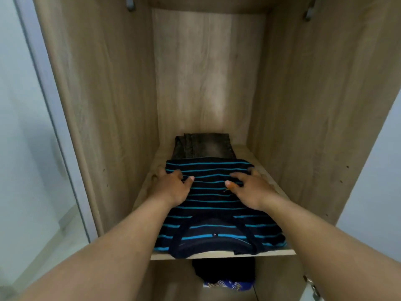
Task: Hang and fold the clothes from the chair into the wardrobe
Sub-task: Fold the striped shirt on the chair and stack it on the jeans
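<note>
A folded dark navy shirt with blue stripes lies on a wooden wardrobe shelf, its collar toward me at the shelf's front edge. My left hand grips the shirt's far left side, fingers curled around its edge and thumb on top. My right hand holds the far right side the same way. Behind the shirt, folded grey jeans lie against the back of the shelf, partly covered by the shirt's far end.
The wardrobe's wooden side walls close in left and right, with the back panel behind. Below the shelf sits a dark folded garment on a blue patterned one. A pale wardrobe door stands open at the left.
</note>
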